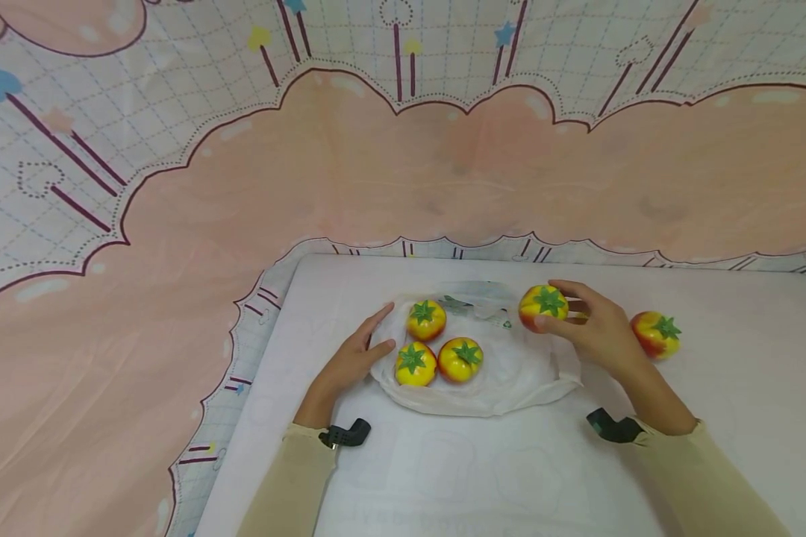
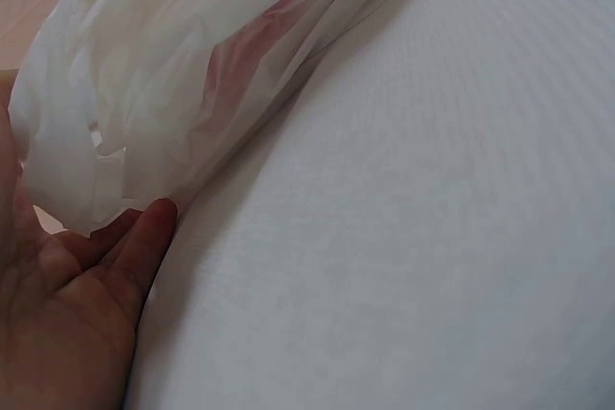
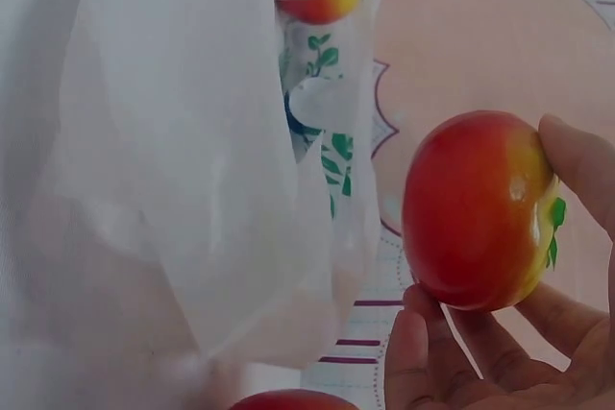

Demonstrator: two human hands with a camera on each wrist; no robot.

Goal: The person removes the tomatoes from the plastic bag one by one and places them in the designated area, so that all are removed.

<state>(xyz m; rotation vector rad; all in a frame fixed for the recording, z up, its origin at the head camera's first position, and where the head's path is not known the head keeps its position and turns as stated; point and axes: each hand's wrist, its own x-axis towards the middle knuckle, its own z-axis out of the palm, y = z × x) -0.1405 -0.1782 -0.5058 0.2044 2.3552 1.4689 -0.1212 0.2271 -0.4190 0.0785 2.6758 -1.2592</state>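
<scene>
In the head view my right hand [image 1: 594, 324] holds a yellow-red tomato [image 1: 542, 307] with a green leafy top, above the right part of a white plastic bag [image 1: 510, 388]. The right wrist view shows the thumb on one side of this tomato [image 3: 476, 213] and curled fingers below it. Three more tomatoes sit on the left part of the bag, among them a front-left tomato [image 1: 416, 364]. My left hand [image 1: 352, 358] is at the bag's left edge, thumb and forefinger spread. In the left wrist view, fingers [image 2: 144, 247] touch the bag's crumpled plastic [image 2: 183, 74].
Another tomato [image 1: 654, 334] lies on the white table [image 1: 483, 477], just right of my right hand. A patterned pink and white cloth [image 1: 389, 179] rises behind the table and runs down its left side.
</scene>
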